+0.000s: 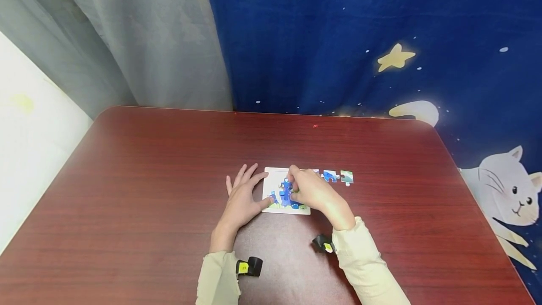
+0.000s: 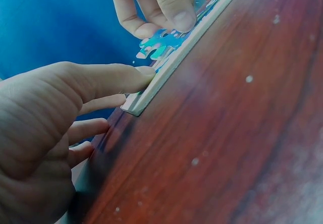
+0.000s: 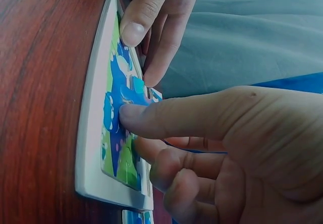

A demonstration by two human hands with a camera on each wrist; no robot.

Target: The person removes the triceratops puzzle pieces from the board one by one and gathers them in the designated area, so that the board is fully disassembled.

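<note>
A white-framed jigsaw puzzle tray (image 1: 272, 179) lies on the table with blue and green pieces in its lower part. My left hand (image 1: 242, 200) rests at its left side, fingers spread and thumb pressing on the lower left pieces. Over the middle of the tray, my right hand (image 1: 315, 189) pinches a blue puzzle piece (image 2: 155, 46) between thumb and fingers. That piece stands tilted above the tray in the left wrist view. In the right wrist view my thumb covers part of the blue picture, and the tray's rim (image 3: 87, 138) shows beside it.
Loose puzzle pieces lie right of the tray, among them a blue one (image 1: 330, 176) and a green one (image 1: 346, 177); another is partly hidden behind my right hand. Small red scraps (image 1: 315, 126) lie near the table's back edge. A blue curtain (image 1: 305, 36) hangs behind.
</note>
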